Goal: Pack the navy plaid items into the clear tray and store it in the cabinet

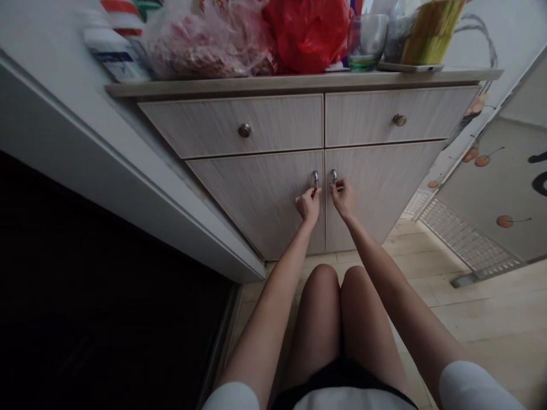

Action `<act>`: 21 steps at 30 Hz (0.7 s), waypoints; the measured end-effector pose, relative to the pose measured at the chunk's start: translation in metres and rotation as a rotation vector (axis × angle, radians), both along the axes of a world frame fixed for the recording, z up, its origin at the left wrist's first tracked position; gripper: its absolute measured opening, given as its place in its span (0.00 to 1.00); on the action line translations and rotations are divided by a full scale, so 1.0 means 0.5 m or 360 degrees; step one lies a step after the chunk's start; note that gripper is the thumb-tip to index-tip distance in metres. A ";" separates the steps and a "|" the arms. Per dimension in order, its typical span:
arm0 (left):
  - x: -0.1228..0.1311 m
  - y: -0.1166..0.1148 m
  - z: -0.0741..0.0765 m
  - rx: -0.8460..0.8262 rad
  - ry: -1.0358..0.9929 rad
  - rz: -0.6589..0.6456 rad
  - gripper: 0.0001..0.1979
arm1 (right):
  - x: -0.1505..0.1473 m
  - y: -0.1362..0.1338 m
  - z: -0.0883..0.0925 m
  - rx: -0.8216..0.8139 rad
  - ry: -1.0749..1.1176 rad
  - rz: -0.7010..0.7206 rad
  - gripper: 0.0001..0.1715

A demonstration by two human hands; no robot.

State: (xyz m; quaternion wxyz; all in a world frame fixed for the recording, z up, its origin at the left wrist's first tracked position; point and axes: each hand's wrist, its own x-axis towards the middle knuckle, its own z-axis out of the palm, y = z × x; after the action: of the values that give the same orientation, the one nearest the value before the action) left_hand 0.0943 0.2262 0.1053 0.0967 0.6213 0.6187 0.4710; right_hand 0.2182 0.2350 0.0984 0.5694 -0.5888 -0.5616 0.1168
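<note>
Left hand: the low end of the left handle [315, 175] is pinched by the curled fingers of the left hand [308, 206].
Right hand: the right handle [334, 174] is pinched the same way by the right hand [343, 199].
Doors: the left door [252, 193] and right door [380, 182] are closed, with the handles fixed side by side near the middle gap.
Drawers: two drawers [286, 122] are seen just above, pushed in.
Top: a red bag [310, 37], a clear bag [200, 45] and a glass [366, 42] are set on the cupboard top [299, 83].
</note>
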 end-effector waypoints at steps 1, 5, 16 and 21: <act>0.000 0.001 -0.002 0.0001 -0.0002 -0.0002 0.13 | -0.001 0.000 -0.001 -0.0006 0.0006 -0.0020 0.14; 0.000 0.003 -0.005 -0.0003 0.0012 -0.0024 0.14 | -0.005 -0.002 -0.001 -0.0014 0.0034 -0.0117 0.13; 0.000 -0.010 0.015 -0.0114 0.0122 -0.0027 0.15 | -0.010 -0.005 0.008 -0.0040 -0.0009 -0.0111 0.13; 0.001 -0.017 0.038 -0.0259 0.0159 -0.0120 0.13 | 0.001 -0.010 0.024 -0.0205 -0.0113 -0.0061 0.17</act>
State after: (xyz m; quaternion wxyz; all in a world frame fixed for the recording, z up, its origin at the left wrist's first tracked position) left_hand 0.0945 0.2179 0.1245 0.1337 0.6569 0.6351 0.3837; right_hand 0.2188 0.2302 0.1103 0.5123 -0.6386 -0.5613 0.1207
